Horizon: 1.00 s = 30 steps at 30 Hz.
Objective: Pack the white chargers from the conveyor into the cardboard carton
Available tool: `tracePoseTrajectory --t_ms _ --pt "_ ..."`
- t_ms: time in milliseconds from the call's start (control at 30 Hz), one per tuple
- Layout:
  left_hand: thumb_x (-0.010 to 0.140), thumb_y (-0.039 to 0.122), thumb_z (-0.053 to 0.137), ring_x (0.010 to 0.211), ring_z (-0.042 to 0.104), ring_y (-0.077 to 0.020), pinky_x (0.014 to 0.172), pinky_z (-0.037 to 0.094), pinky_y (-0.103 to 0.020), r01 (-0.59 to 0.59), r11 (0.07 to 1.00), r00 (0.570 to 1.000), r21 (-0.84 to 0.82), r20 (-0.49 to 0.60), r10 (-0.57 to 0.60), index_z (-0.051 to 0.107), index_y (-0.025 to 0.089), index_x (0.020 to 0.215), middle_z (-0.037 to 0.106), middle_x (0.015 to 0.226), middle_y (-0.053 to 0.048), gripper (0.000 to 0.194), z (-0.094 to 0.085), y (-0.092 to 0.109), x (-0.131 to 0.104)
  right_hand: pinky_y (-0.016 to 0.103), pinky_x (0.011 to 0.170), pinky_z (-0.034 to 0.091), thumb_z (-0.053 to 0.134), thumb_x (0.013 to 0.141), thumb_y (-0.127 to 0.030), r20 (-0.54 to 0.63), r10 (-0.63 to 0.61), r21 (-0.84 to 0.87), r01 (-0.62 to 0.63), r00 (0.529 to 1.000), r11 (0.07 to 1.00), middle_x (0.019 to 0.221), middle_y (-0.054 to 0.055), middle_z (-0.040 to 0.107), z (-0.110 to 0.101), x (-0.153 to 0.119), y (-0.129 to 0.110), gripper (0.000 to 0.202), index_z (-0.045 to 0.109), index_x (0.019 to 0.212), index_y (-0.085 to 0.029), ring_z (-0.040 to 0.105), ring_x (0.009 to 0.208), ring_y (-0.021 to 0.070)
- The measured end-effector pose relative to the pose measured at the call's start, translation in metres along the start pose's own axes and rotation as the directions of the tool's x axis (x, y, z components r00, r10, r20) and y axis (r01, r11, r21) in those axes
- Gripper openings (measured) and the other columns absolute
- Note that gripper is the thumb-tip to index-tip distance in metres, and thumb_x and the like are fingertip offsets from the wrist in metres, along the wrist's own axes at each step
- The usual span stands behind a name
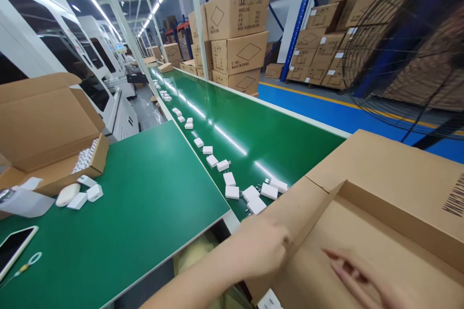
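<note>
My left hand [263, 244] reaches across the near left side of an open cardboard box [384, 222]. Its fingers are curled down, and whatever they hold is hidden beneath them. Inside the same box, over its brown bottom, is my right hand [357, 275], smeared by motion, with fingers partly bent and apart and nothing visible between them. A white charger [270, 299] shows at the lower edge, below my left wrist. Just beyond my left hand, white plug chargers [256, 205] lie in a loose cluster on the green conveyor belt [290, 140].
More chargers [208, 150] trail along the belt's left edge. On the green side table [145, 193] are an open carton [47, 130], loose white adapters [94, 192] and a phone [16, 251]. Stacked cartons [239, 55] stand beyond the belt; a fan [402, 48] is at right.
</note>
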<state>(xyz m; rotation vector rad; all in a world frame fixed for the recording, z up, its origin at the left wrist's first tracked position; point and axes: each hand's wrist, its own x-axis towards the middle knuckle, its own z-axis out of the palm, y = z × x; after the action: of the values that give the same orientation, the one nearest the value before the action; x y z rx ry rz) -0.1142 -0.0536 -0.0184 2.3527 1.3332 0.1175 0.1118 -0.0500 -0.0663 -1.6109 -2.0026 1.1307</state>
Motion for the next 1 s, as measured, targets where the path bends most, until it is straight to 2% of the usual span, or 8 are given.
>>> tracePoseTrajectory --t_ms 67,133,233,333,467,633,800,1000 --pt "0.079 0.015 0.039 0.087 0.055 -0.0225 0.074 0.041 -0.033 0.29 0.953 0.955 0.088 -0.086 -0.282 0.058 0.014 0.092 0.062 0.092 -0.01 0.023 -0.002 -0.015 0.008 0.039 0.082 0.045 0.04 0.082 -0.039 0.022 -0.18 -0.367 0.176 0.983 0.913 0.101 0.009 0.062 -0.01 0.041 -0.021 0.034 0.06 0.103 -0.021 0.056 0.092 0.0269" --pt "0.078 0.015 0.043 0.091 0.053 -0.0248 0.076 0.039 -0.035 0.469 0.876 0.878 0.11 -0.16 -0.45 0.056 0.011 0.094 0.06 0.094 -0.013 0.021 0.009 -0.026 0.021 0.037 0.082 0.045 0.038 0.083 -0.027 0.087 -0.294 -0.586 0.288 0.952 0.758 0.102 0.011 0.06 -0.003 0.08 -0.041 0.029 0.059 0.101 -0.017 0.054 0.095 0.0253" --pt "0.079 0.016 0.046 0.089 0.054 -0.0246 0.077 0.037 -0.035 0.585 0.809 0.801 0.065 -0.206 -0.563 0.055 0.01 0.097 0.06 0.093 -0.013 0.021 0.036 -0.033 0.043 0.041 0.078 0.044 0.046 0.077 -0.013 0.123 -0.348 -0.684 0.333 0.929 0.649 0.096 0.015 0.059 0.023 0.122 -0.061 0.02 0.061 0.09 -0.014 0.052 0.094 0.0304" --pt "0.081 0.012 0.042 0.084 0.056 -0.0231 0.074 0.037 -0.034 0.646 0.762 0.749 0.045 -0.229 -0.621 0.053 0.009 0.104 0.061 0.089 -0.014 0.025 0.051 -0.032 0.056 0.043 0.073 0.042 0.05 0.071 -0.008 0.121 -0.366 -0.736 0.331 0.923 0.591 0.095 0.019 0.058 0.039 0.141 -0.068 0.014 0.06 0.08 -0.012 0.05 0.094 0.035" --pt "0.079 0.022 0.05 0.082 0.055 -0.0234 0.073 0.038 -0.034 0.607 0.792 0.771 0.058 -0.284 -0.57 0.055 0.008 0.1 0.06 0.087 -0.013 0.026 0.035 -0.031 0.056 0.038 0.069 0.041 0.05 0.076 -0.017 0.093 -0.317 -0.744 0.278 0.944 0.608 0.09 0.016 0.06 0.028 0.15 -0.069 0.007 0.057 0.077 -0.016 0.053 0.088 0.0313" --pt "0.083 0.031 0.046 0.083 0.055 -0.0229 0.072 0.038 -0.033 0.548 0.832 0.804 0.09 -0.331 -0.494 0.056 0.01 0.092 0.059 0.088 -0.012 0.024 0.008 -0.043 0.063 0.029 0.054 0.04 0.039 0.085 -0.033 0.022 -0.135 -0.708 0.11 0.991 0.698 0.074 0.008 0.063 0.003 0.158 -0.068 0.022 0.053 0.083 -0.017 0.06 0.067 0.0221" --pt "0.078 0.032 0.056 0.088 0.053 -0.0244 0.072 0.038 -0.033 0.566 0.812 0.818 0.141 -0.213 -0.534 0.054 0.008 0.1 0.06 0.095 -0.014 0.033 0.015 -0.047 0.072 0.03 0.053 0.04 0.037 0.087 -0.035 -0.006 -0.004 -0.748 -0.001 1.0 0.664 0.073 0.009 0.063 -0.008 0.157 -0.06 0.025 0.054 0.087 -0.016 0.06 0.063 0.0227" --pt "0.077 0.031 0.056 0.091 0.051 -0.0252 0.078 0.037 -0.034 0.583 0.8 0.812 0.14 -0.132 -0.569 0.055 0.007 0.097 0.06 0.095 -0.014 0.032 0.022 -0.036 0.079 0.038 0.077 0.045 0.049 0.087 -0.034 0.021 0.061 -0.831 -0.017 0.998 0.555 0.094 0.006 0.059 -0.012 0.164 -0.061 0.022 0.057 0.089 -0.014 0.055 0.087 0.0187"
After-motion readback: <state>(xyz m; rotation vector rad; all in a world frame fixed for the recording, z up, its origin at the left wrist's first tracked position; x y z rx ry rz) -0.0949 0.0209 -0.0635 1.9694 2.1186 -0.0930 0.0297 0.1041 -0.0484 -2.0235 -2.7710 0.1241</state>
